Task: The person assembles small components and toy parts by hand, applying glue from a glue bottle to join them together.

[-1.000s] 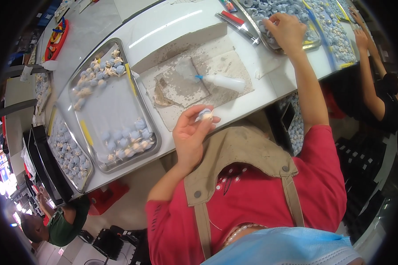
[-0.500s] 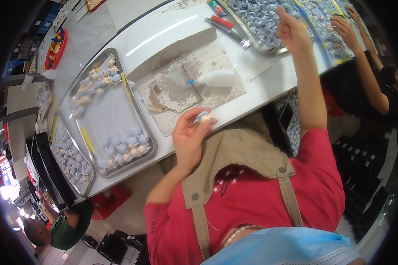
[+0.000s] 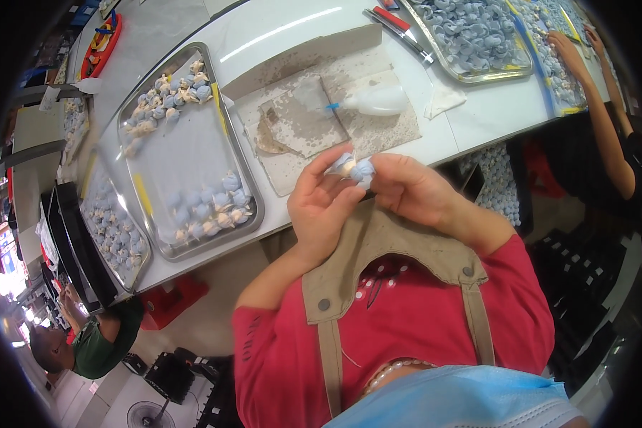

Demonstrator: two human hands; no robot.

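My left hand (image 3: 319,214) pinches a small cream-and-blue figurine part (image 3: 347,167) between thumb and fingers, just in front of my chest. With its fingertips my right hand (image 3: 417,191) grips a pale blue curved shell piece (image 3: 363,170), pressed against the cream part. Fingers hide much of both, so how far they are joined cannot be made out. Beyond the hands, a white squeeze bottle (image 3: 378,101) with a blue tip lies on its side on a stained cardboard sheet (image 3: 396,132).
To the left stands a metal tray (image 3: 253,207) with rows of blue-and-cream figurines. Another metal tray (image 3: 496,74) at the upper right holds loose blue shells. Pens (image 3: 399,32) and a white tissue (image 3: 444,100) lie nearby. Co-workers sit at both sides.
My right hand has come back from the tray of blue shells with a blue piece and met my left hand. The left hand still holds its part.
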